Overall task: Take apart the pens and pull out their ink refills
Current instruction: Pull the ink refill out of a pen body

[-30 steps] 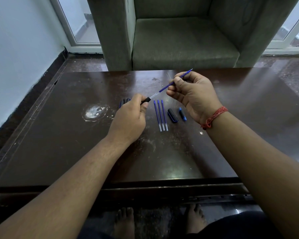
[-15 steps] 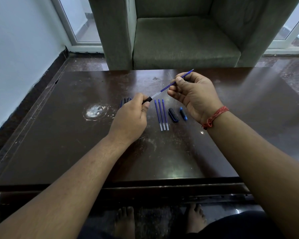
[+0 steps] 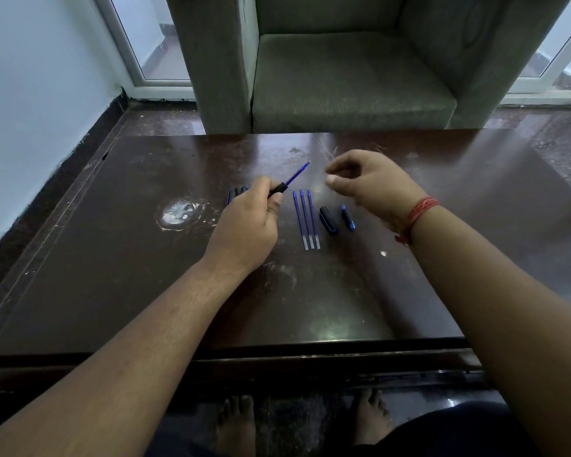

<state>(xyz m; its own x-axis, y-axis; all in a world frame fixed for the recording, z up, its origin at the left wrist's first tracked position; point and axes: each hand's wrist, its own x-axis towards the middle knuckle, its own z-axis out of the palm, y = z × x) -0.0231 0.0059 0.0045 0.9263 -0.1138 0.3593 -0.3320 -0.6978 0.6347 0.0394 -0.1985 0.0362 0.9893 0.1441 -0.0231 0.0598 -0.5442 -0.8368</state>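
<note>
A black pen barrel (image 3: 279,188) is being gripped by the left hand (image 3: 248,222) at frame centre, fingers (image 3: 275,206) curled round it. A blue refill (image 3: 298,174) is sticking out of the barrel, its tip angled toward the upper right. The right hand (image 3: 374,186) is being held just right of the refill tip, apart from it; its fingers are loosely curled, thumb and forefinger nearly pinched, nothing seen between them. A red thread band (image 3: 417,214) is being worn on the right wrist.

Three pulled-out refills (image 3: 305,219) are lying side by side on the dark brown desk (image 3: 112,258), just right of the left hand, between the two hands. A black pen cap (image 3: 328,220) is lying just right of them, and a small blue-and-black pen piece (image 3: 347,218) beside that. Dark pen barrels (image 3: 236,193) are partly hidden behind the left hand; count cannot be told. A whitish worn patch (image 3: 178,214) is showing on the desk at centre left.

A grey-green armchair (image 3: 343,67) is standing beyond the desk at top centre. Bare feet (image 3: 236,423) are showing under the desk edge at the bottom.
</note>
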